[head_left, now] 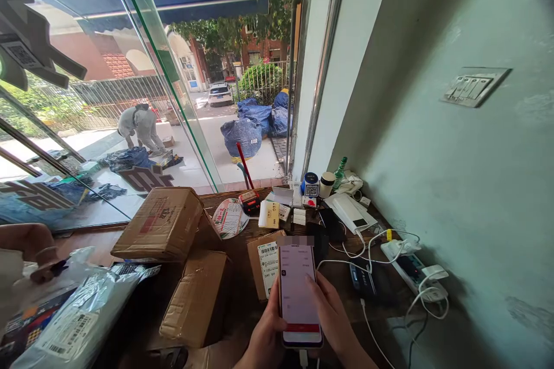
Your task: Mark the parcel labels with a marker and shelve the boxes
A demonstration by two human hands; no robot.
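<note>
A smartphone [298, 294] with a lit, pale screen and a red bar near its bottom is held upright in both hands. My left hand [265, 330] is closed around the phone's left side, its thumb by the lower screen. My right hand [336, 314] grips the right edge, with the thumb over the screen. A white cable [303, 357] is plugged into the phone's lower end. Just behind it lies a flat cardboard piece [255, 268] bearing a white barcode label [268, 262], partly covered by the phone and my left hand.
Cardboard boxes [158, 222] and a grey plastic parcel [93, 311] lie left. A power strip [407, 268], a power bank [346, 210] and tangled cables are on the right. Another person's arm [26, 239] shows far left. Beyond the glass door [162, 69], a person [141, 127] bends near blue sacks [242, 135].
</note>
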